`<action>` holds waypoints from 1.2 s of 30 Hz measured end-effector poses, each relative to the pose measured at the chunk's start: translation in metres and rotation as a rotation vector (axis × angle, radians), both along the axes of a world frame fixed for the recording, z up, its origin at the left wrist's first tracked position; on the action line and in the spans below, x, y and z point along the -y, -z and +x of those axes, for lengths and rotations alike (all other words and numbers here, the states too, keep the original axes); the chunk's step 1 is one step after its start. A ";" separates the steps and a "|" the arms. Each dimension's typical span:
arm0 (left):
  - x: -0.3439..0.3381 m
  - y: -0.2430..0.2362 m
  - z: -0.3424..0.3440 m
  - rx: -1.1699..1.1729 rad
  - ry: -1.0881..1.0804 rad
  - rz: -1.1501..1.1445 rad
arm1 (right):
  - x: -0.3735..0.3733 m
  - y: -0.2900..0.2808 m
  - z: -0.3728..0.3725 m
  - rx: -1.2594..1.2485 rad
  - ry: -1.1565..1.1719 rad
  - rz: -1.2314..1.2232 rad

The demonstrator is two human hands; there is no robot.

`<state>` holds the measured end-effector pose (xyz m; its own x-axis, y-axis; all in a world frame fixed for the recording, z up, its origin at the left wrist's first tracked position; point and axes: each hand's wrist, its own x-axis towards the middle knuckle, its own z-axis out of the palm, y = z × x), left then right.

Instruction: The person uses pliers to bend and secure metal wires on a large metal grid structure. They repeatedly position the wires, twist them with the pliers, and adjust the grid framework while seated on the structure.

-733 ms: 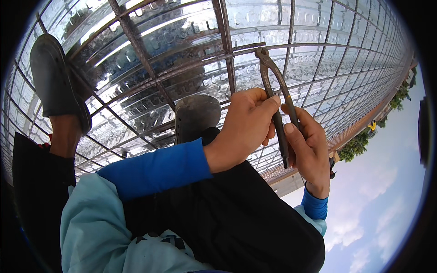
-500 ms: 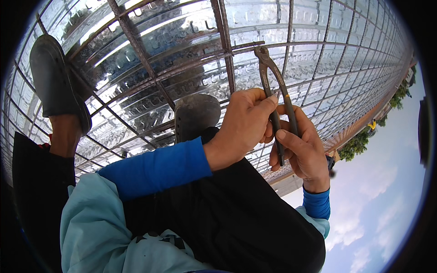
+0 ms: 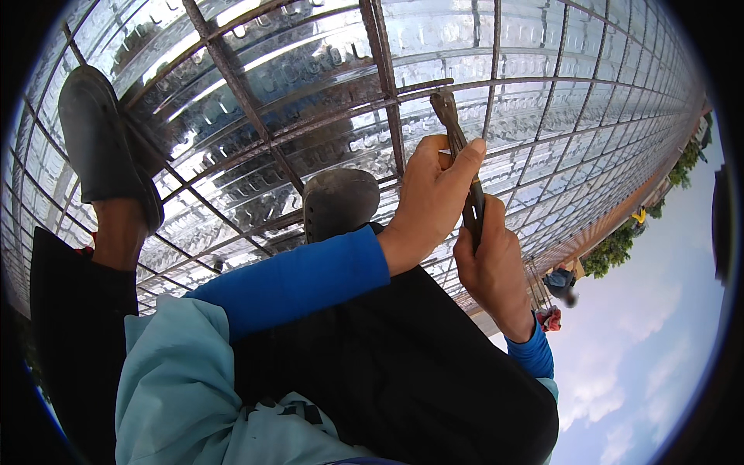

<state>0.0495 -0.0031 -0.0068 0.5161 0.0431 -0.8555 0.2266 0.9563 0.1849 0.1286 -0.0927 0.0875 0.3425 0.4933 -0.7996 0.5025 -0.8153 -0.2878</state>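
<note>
Dark steel pincers [image 3: 448, 115], seen nearly edge-on, point up toward a short horizontal rod [image 3: 425, 87] lying along the rusty rebar grid [image 3: 390, 124]; whether the jaws touch it I cannot tell. My left hand [image 3: 430, 198] is closed around the upper part of the pincers' handles, its thumb raised along them. My right hand [image 3: 492, 271] grips the lower part of the handles, thumb and fingers wrapped round. Blue sleeves cover both forearms.
Shiny corrugated metal decking [image 3: 302, 70] lies beneath the mesh. My dark shoes [image 3: 101, 132] [image 3: 341, 201] rest on it, with my black-trousered knee [image 3: 480, 387] below my hands. At the far edge are trees, sky, a person [image 3: 562, 283] and another yellow-clad figure [image 3: 640, 215].
The pincers have turned from showing both handles apart to nearly edge-on, handles together. My left hand has moved right and up; my right hand has shifted left along the handles.
</note>
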 end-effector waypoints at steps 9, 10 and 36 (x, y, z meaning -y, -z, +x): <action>0.034 0.001 0.033 -0.126 -0.175 0.072 | 0.009 0.003 0.030 -0.442 0.489 -0.205; 0.033 0.000 0.032 -0.109 -0.172 0.064 | 0.007 0.007 0.036 -0.664 0.749 -0.310; 0.047 0.026 0.039 -0.052 -0.275 -0.295 | 0.045 0.037 -0.005 0.226 -0.021 -0.181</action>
<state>0.0882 -0.0496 -0.0329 0.4756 -0.0778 -0.8762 -0.0433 0.9928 -0.1116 0.1231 -0.1378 0.0503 0.5133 0.3582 -0.7799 0.5544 -0.8321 -0.0173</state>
